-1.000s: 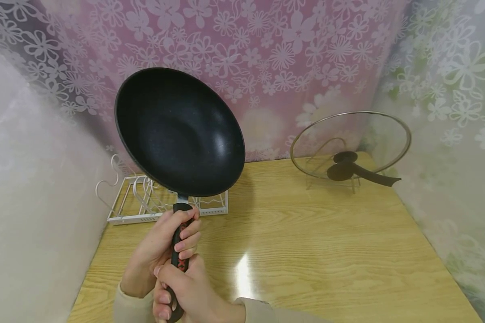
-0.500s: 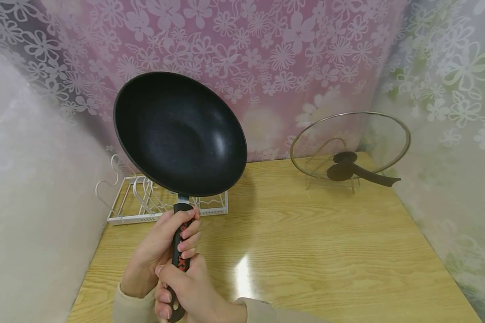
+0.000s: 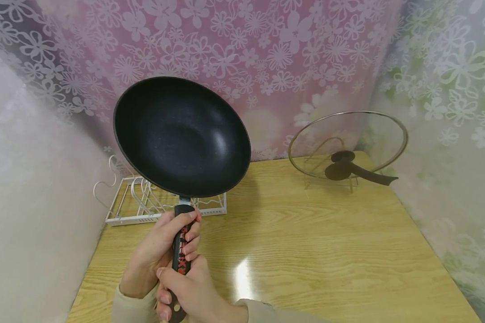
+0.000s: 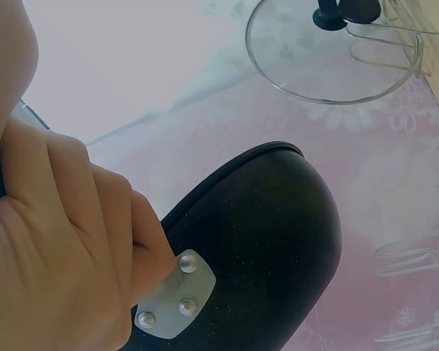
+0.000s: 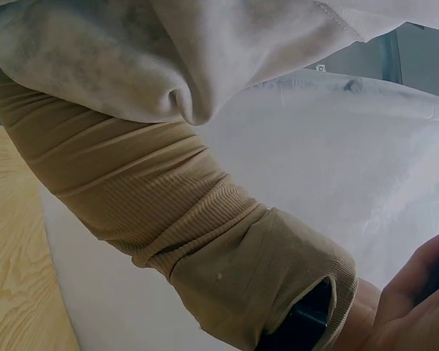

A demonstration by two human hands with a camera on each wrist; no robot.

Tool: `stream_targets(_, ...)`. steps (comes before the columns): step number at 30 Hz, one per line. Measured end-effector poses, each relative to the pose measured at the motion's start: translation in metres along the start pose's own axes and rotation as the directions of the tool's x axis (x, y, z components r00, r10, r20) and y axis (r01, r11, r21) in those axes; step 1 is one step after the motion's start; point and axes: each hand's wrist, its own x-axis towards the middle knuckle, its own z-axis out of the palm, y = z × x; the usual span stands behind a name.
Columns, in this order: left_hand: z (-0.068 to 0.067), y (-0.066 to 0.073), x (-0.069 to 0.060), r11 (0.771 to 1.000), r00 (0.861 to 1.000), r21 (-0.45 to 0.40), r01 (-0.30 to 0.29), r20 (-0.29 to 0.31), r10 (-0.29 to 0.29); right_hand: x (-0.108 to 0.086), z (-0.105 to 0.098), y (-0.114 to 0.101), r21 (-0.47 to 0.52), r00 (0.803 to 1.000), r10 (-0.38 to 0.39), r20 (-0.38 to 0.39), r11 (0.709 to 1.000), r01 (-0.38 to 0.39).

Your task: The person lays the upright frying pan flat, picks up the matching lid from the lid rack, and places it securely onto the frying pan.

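Observation:
A black wok [image 3: 182, 134] is held up and tilted in the head view, its dark inside facing me. My left hand [image 3: 157, 246] grips its black handle [image 3: 182, 255] just below the metal neck, thumb laid along the top. Right below, my right hand [image 3: 194, 291] wraps the handle's lower end, near the hanging hole. In the left wrist view, fingers of a hand [image 4: 80, 234] curl beside the riveted metal bracket [image 4: 175, 292] on the wok's outer side [image 4: 278, 234]. The right wrist view has mostly a beige sleeve [image 5: 205, 241]; the wok is out of sight there.
Behind the wok, a white wire rack [image 3: 129, 220] stands at the table's left back. A glass lid [image 3: 347, 111] leans on a small wire stand [image 3: 350, 185] at the right back, its black knob [image 3: 339, 170] toward me. Patterned curtains [image 3: 266, 89] enclose the wooden table [image 3: 307, 251].
The wok has dropped slightly and shifted a little to the right. Both hands keep their grip on its handle. The head view has shifted very slightly.

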Motion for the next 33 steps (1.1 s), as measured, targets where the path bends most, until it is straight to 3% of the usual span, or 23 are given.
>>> stream_targets(9, 0.0002, -0.0004, 0.0034, 0.999, 1.0, -0.037, 0.016, 0.027, -0.015, -0.0026, -0.0039, -0.0014, -0.039, 1.0, -0.007, -0.007, 0.999, 0.007)
stream_targets(17, -0.0007, 0.0011, 0.0047, 0.997, 0.999, -0.066, 0.031, 0.037, -0.028, -0.0045, -0.0068, -0.0037, -0.043, 0.999, -0.031, 0.035, 0.999, 0.033)
stream_targets(29, -0.0006, 0.0007, 0.0061, 0.994, 0.999, -0.104, 0.037, 0.002, -0.037, -0.0031, -0.0086, -0.0046, -0.051, 0.997, -0.05, 0.062, 0.997, 0.053)
stream_targets(33, -0.0008, 0.0005, 0.0068, 0.988, 0.999, -0.153, 0.028, 0.039, -0.022, -0.0029, -0.0092, -0.005, -0.061, 0.996, -0.061, 0.068, 0.996, 0.065)
